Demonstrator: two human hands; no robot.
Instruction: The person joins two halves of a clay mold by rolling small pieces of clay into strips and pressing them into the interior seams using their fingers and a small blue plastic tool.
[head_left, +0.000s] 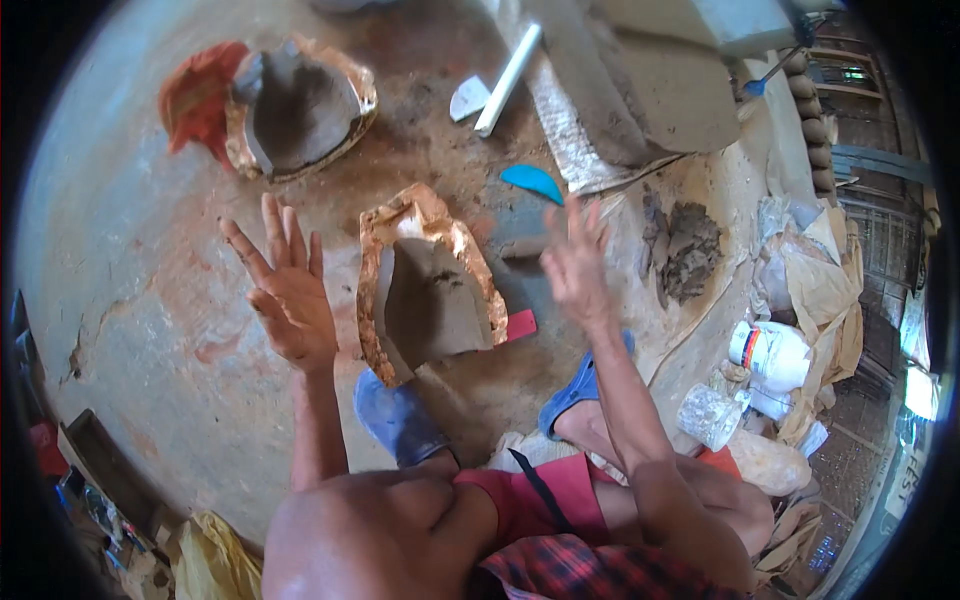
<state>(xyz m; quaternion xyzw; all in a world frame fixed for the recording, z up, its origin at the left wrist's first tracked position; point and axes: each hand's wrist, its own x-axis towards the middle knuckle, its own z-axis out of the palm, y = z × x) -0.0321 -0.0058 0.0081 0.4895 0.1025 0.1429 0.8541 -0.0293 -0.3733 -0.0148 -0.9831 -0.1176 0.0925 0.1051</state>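
Observation:
My left hand (288, 290) is raised with its fingers spread, holding nothing, to the left of a rough, brownish mold (483, 262) on the floor. Grey clay (432, 305) lines the hollow of that mold. On its other side, my right hand (578, 265) hovers with fingers apart, slightly blurred and without anything visible in it. Just beyond my right fingertips lies a blue curved scraper (533, 183). A flat red piece (521, 324) rests against the mold's lower right edge. Farther off, a second clay-lined mold (366, 95) sits beside a red cloth (200, 95).
A white tube (510, 80) and a white flat piece (469, 98) lie at the back. Thick clay slabs (665, 90) are stacked at far right, with clay scraps (692, 250) nearer. White tubs (770, 355) and bags stand at right. My blue shoes (400, 420) flank the near mold.

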